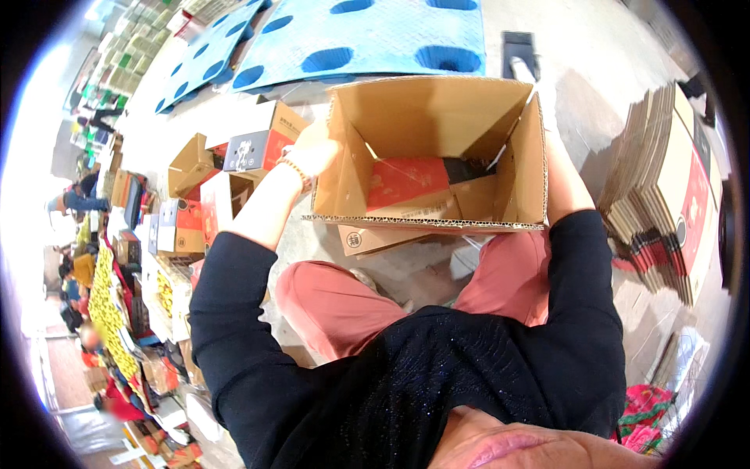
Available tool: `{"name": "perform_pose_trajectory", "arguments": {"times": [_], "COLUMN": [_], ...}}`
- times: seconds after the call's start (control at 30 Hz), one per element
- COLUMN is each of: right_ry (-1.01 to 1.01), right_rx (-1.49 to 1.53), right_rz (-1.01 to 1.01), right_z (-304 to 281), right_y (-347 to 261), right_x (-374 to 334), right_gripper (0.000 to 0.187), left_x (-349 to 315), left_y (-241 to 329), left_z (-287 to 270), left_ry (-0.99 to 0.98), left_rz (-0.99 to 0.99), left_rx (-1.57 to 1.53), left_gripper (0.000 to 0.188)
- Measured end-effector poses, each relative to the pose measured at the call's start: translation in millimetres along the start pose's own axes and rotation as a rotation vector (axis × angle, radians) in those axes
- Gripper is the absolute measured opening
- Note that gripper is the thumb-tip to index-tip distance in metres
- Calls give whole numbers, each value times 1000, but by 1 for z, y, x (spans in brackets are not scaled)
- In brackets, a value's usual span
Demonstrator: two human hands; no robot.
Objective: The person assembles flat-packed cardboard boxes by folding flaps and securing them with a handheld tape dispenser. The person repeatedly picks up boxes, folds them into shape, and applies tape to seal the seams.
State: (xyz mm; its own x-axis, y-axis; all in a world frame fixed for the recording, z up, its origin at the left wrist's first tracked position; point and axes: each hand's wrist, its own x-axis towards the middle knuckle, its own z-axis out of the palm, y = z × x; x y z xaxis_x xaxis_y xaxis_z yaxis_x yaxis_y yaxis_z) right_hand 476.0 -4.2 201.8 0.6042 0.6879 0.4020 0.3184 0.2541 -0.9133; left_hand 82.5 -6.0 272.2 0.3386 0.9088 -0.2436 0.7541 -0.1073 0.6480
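Observation:
An open cardboard box (437, 117) is in front of me between my two arms, tilted so that I look into it. At its left wall, my left hand (316, 152), with a beaded bracelet at the wrist, grips the box from outside. My right hand (553, 148) is at the right wall, its fingers mostly hidden behind the cardboard. Red, black and brown printed cardboard (410, 184) shows inside at the bottom; I cannot tell whether it is the box's own flaps or a piece beneath. Under the near edge sticks out another brown cardboard piece (375, 239).
Blue plastic pallets (375, 39) lie ahead. A stack of flattened cartons (656, 172) stands at the right. Several made-up boxes (250, 148) sit at the left, one of them open (191, 166). Farther left, people work by a long heap of yellow items (109, 313).

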Motion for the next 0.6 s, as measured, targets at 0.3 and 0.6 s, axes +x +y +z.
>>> {"name": "perform_pose_trajectory", "arguments": {"times": [0.3,0.6], "right_ry": [-107,-706], "right_rx": [896,727], "right_rz": [111,131], "right_z": [-3,74], "right_y": [-180,-182], "right_x": [-36,-94], "right_gripper": [36,53], "left_x": [-8,3], "left_y": [57,53], "left_z": [9,58], "left_ry": [187,-209], "left_rz": [-210,-55], "left_rx": [327,602], "left_gripper": [31,63]}}
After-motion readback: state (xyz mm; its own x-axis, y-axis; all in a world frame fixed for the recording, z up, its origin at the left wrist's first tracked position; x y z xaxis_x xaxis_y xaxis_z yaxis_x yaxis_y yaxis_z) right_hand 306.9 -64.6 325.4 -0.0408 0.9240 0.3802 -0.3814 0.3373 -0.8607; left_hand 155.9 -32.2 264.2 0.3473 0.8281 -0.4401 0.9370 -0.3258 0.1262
